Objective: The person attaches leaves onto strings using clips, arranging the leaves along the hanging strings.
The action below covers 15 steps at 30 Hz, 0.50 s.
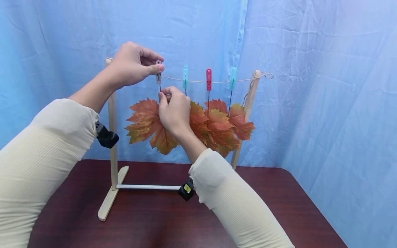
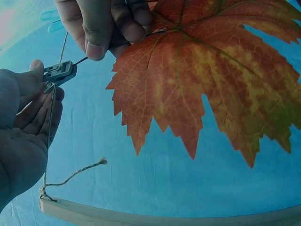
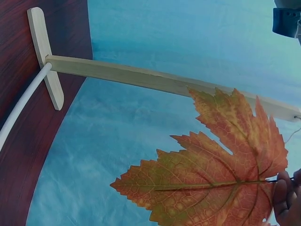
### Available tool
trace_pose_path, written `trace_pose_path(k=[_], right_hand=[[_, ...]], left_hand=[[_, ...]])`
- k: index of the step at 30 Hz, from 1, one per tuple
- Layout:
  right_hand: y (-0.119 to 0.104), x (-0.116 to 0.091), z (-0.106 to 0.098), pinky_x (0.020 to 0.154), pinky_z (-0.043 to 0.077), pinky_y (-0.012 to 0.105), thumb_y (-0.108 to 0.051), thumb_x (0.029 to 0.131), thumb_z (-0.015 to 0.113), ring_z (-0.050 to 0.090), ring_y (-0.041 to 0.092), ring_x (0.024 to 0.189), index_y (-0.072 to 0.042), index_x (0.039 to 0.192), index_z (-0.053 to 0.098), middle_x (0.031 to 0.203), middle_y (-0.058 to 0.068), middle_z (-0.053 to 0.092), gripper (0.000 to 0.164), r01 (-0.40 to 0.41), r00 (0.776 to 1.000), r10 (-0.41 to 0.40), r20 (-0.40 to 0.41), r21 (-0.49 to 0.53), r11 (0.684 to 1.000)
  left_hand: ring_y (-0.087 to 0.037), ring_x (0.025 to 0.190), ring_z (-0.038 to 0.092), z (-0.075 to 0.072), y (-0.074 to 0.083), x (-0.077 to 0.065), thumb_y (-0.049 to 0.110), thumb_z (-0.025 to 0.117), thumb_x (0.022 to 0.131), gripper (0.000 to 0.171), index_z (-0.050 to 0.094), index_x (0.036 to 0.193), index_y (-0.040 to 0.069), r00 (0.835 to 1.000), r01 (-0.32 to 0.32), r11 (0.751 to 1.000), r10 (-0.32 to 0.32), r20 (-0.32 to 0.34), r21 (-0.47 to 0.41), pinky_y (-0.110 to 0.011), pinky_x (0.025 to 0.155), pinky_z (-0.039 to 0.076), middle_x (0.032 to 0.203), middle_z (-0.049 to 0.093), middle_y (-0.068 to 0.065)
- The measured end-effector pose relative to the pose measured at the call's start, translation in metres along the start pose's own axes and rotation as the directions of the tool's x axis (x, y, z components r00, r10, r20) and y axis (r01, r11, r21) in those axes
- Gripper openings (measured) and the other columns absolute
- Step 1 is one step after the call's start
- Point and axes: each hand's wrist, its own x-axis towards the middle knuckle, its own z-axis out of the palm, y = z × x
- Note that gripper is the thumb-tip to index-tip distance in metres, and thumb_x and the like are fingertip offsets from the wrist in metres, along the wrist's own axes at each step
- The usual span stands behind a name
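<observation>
My left hand (image 1: 131, 65) pinches a grey clothespin (image 1: 159, 73) between thumb and fingers at the left part of the string (image 1: 198, 81). Just below, my right hand (image 1: 175, 111) pinches the dark stem of an orange-red artificial maple leaf (image 1: 149, 124). In the left wrist view the stem's end meets the tip of the clothespin (image 2: 60, 72), and the string passes by it; whether the pin grips both cannot be told. The right wrist view shows the leaf (image 3: 221, 183) spread beside the right fingers (image 3: 282, 193).
Further right, a teal clothespin (image 1: 185, 77), a red clothespin (image 1: 209, 79) and another teal clothespin (image 1: 233, 78) hold more leaves (image 1: 220, 125) on the string. Wooden posts (image 1: 113, 144) and a white bar (image 1: 149, 187) form the rack on a dark red table (image 1: 149, 220). Blue cloth (image 1: 325, 86) hangs behind.
</observation>
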Motion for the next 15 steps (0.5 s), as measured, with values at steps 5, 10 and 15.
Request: trace_pose_path(k=[5, 10, 15], right_hand=[[0.001, 0.001, -0.002, 0.068, 0.054, 0.021, -0.016, 0.103, 0.065, 0.066, 0.013, 0.08, -0.001, 0.112, 0.072, 0.094, 0.007, 0.074, 0.019, -0.001, 1.0, 0.001, 0.007, 0.006, 1.0], [0.0, 0.0, -0.006, 0.069, 0.055, 0.022, -0.019, 0.103, 0.065, 0.067, 0.013, 0.081, -0.002, 0.112, 0.073, 0.094, 0.007, 0.075, 0.021, 0.005, 1.0, -0.005, 0.017, 0.004, 1.0], [-0.002, -0.001, -0.011, 0.071, 0.056, 0.022, -0.022, 0.103, 0.065, 0.068, 0.012, 0.084, -0.002, 0.114, 0.073, 0.097, 0.007, 0.075, 0.024, 0.008, 0.999, -0.008, 0.031, 0.007, 1.0]], left_hand=[[-0.024, 0.112, 0.067, -0.001, -0.001, 0.0, 0.039, 0.066, 0.1, 0.047, 0.069, 0.133, 0.007, 1.0, -0.016, 0.999, 0.016, -0.003, 0.035, -0.038, 0.091, 0.052, 0.12, 0.073, -0.014], [-0.026, 0.111, 0.067, -0.001, -0.002, 0.0, 0.041, 0.065, 0.101, 0.049, 0.068, 0.135, 0.006, 1.0, -0.026, 0.998, 0.027, -0.012, 0.06, -0.042, 0.091, 0.052, 0.121, 0.072, -0.015], [-0.028, 0.114, 0.065, -0.003, -0.002, -0.002, 0.042, 0.065, 0.101, 0.05, 0.067, 0.136, 0.006, 0.999, -0.011, 0.999, 0.013, -0.044, 0.043, -0.046, 0.094, 0.051, 0.124, 0.071, -0.015]])
